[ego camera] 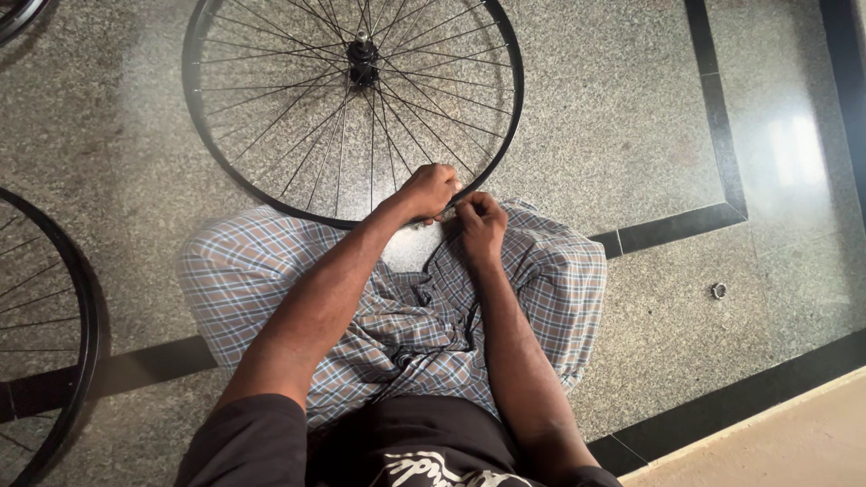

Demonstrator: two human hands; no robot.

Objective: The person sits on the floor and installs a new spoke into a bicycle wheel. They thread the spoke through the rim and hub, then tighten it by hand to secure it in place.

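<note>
A black spoked bicycle wheel (236, 165) lies flat on the granite floor in front of my crossed legs, its hub (363, 56) near the top of the view. My left hand (428, 190) is closed on the wheel's near rim, fingers curled over it. My right hand (480, 224) is just beside it at the same stretch of rim, fingertips pinched together on something too small to make out. My legs are covered by a checked cloth (550, 271).
Part of a second black wheel (83, 307) lies at the left edge, and a sliver of another rim (16, 13) shows at the top left. A small metal ring (719, 290) rests on the floor to the right. Black inlay strips (722, 126) cross the floor.
</note>
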